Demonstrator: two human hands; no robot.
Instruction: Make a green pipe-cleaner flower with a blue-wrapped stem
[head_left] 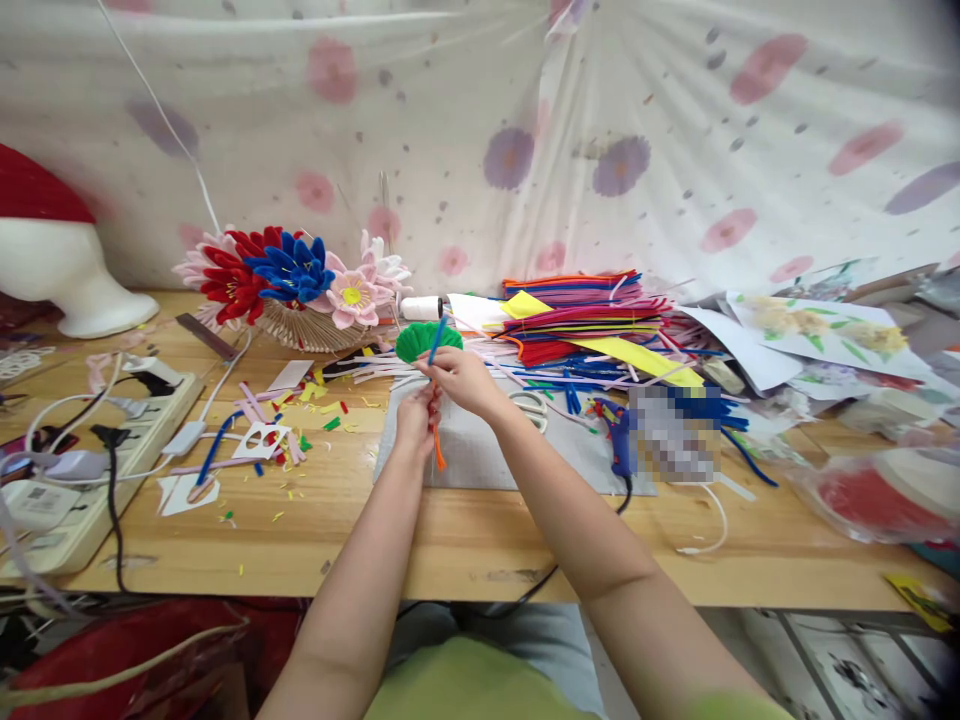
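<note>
On the left of our wooden table point(300, 545) lay a power strip point(159, 422), then paper scraps point(332, 424), then fuzzy flowers point(292, 268). Mid-table, above the grey mat point(510, 462), our left hand point(416, 422) had its fingers curled closed around a thin stem, an orange end point(439, 458) hanging below. Just above, our right hand's point(463, 380) fingertips pinched a blue strip point(438, 338) crossing before a green fan-shaped piece point(416, 343); whether they gripped that too, we couldn't tell. Rightward we had scissors point(535, 406) and a glue gun point(620, 440).
</note>
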